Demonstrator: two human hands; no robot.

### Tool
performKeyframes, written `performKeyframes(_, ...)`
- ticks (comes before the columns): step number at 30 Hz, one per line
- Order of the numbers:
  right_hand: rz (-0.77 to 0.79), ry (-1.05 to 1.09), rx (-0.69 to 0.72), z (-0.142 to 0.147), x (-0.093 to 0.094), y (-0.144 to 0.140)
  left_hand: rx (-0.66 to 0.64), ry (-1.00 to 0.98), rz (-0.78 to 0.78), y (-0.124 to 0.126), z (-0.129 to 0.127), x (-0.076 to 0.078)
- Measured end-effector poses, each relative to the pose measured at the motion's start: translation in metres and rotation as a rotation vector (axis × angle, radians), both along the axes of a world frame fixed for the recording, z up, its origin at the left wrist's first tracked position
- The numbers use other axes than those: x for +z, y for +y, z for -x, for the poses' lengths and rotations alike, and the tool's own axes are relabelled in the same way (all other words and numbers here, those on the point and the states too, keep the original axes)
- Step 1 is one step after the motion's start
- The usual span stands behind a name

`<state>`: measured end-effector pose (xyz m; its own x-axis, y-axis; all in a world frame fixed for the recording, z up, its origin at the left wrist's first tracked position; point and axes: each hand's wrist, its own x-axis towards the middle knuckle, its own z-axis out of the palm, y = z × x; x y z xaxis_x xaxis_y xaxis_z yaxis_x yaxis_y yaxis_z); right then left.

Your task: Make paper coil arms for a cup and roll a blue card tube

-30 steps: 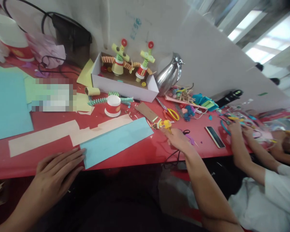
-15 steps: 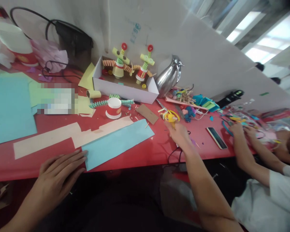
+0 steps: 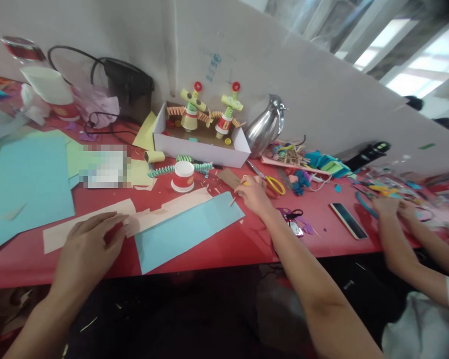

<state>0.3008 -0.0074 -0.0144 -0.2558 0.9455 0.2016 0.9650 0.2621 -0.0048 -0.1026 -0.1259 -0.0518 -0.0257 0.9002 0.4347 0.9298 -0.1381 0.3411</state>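
My left hand (image 3: 92, 242) is over the peach paper strip (image 3: 164, 205), thumb and fingers pinched together at its lower middle edge. A light blue paper strip (image 3: 187, 232) lies just in front, overlapping the peach paper. My right hand (image 3: 253, 194) is curled round a small yellow object (image 3: 246, 183), mostly hidden by the fingers, above the blue strip's right end. Beside that hand lie a brown cardboard piece (image 3: 228, 178) and yellow-handled scissors (image 3: 274, 185). Behind the strips stands a red and white paper cup (image 3: 184, 175) with green folded-paper arms (image 3: 160, 171).
A white box (image 3: 202, 147) holds two paper-cup figures. Next to it stand a steel jug (image 3: 264, 127) and a tray of craft scraps (image 3: 284, 152). A phone (image 3: 347, 221) lies on the right, near another person's hands (image 3: 389, 207). Blue sheets (image 3: 33, 174) cover the left.
My right hand has moved left with the yellow object, away from the scissors, which now lie apart from it. My left hand has gone from lying flat to a pinch at the peach paper.
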Motion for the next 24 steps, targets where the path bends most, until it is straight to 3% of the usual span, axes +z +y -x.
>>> performKeyframes(3, 0.001, -0.041, 0.158, 0.002, 0.000, 0.000, -0.028, 0.111, -0.014, 0.007, -0.001, -0.006)
performKeyframes(8, 0.044, -0.140, 0.210, 0.003, 0.001, -0.001, -0.011, 0.114, 0.069, 0.010, 0.001, -0.004)
performKeyframes(21, 0.060, -0.223, 0.162, 0.010, 0.004, -0.012, 0.005, 0.056, 0.108, 0.012, 0.001, -0.001)
performKeyframes(24, 0.001, -0.205, 0.054, 0.012, 0.012, -0.015, 0.009, 0.033, 0.095, 0.012, 0.000, 0.000)
